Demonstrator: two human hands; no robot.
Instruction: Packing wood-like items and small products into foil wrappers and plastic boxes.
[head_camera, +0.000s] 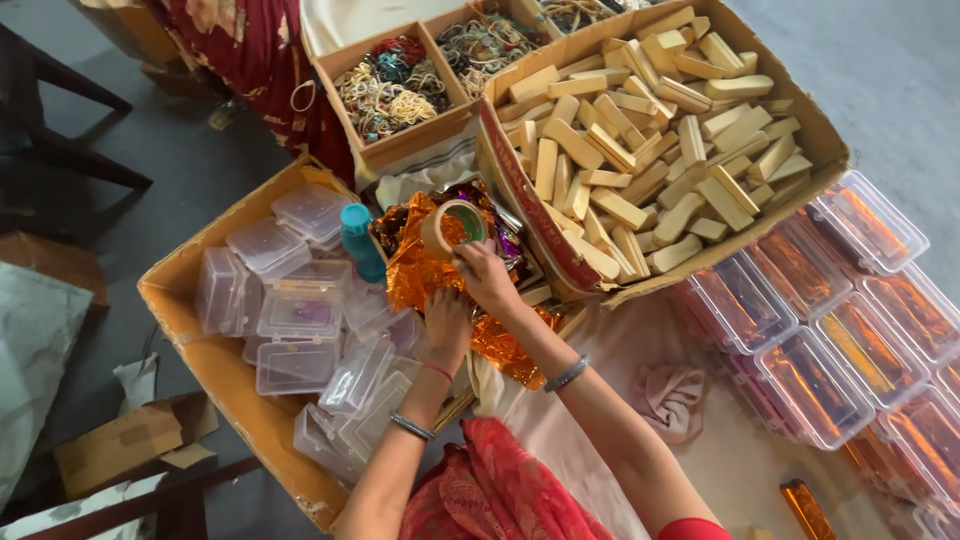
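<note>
Nearest to the camera are both forearms, w/ bangles on the wrists, above red patterned cloth.

The left hand (447, 322) is curled and presses down on the orange foil sheet (420, 275); the fingers are closed on the foil or on sth. wrapped in it, I cannot tell which exactly. The right hand (487, 278) is just beside it, a bit farther and to the right. Its fingers are closed on the tape roll (452, 228), holding it at the near edge.

The tape roll stands on its edge, hole turned toward the camera, directly above the foil and touching the right fingertips. So the roll lies far-left from the right hand, and the foil lies under both hands; the left hand is nearer to the foil.

Left of the hands is an open cardboard box (175, 290) w/ many empty clear plastic boxes (298, 312), lids closed. A teal bottle (359, 240) stands upright at its far-right corner.

At right, near to mid, lie rows of clear lidded boxes w/ orange content (812, 375) on pale cloth.

Farther, a big carton (822, 140) holds pale wooden blocks (640, 140), lying in all directions. Far-left of it are two small brown trays w/ coloured bangles (392, 82).
</note>
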